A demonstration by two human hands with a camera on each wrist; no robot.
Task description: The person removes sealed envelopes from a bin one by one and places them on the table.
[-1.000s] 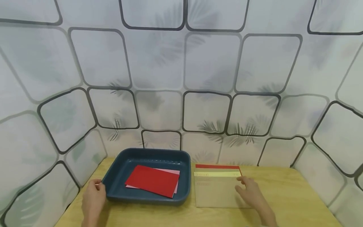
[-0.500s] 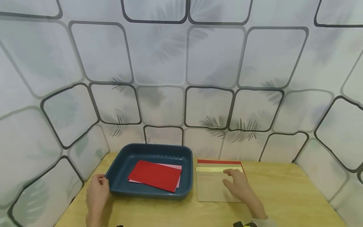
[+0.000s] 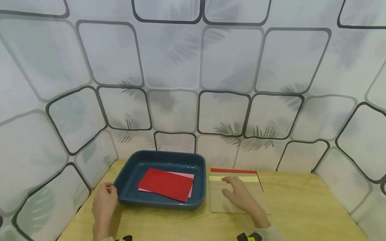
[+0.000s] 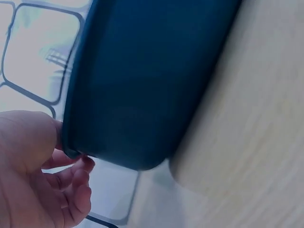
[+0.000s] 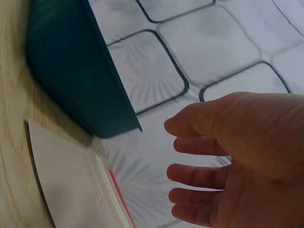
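A dark blue tray (image 3: 159, 203) holds a red envelope (image 3: 166, 184) lying over a pink one (image 3: 191, 176). My left hand (image 3: 104, 204) pinches the tray's left rim; in the left wrist view the thumb and fingers of the hand (image 4: 33, 175) meet at the rim corner of the tray (image 4: 137, 85). Right of the tray lies a stack of envelopes (image 3: 223, 202), beige on top, with a yellowish strip and a red edge showing behind. Above that stack hovers my right hand (image 3: 241, 197), its fingers apart and relaxed; the right wrist view shows the hand (image 5: 256, 156) holding nothing.
The light wooden table (image 3: 301, 207) extends to the right of the envelopes. A patterned wall covering (image 3: 223, 113) rises behind the table and along both sides. The tray's raised wall (image 5: 76, 71) stands just left of the envelope stack.
My right hand has moved left from the envelope stack's right edge to over its middle, toward the tray. The left hand stays at the tray rim. The head view has shifted slightly.
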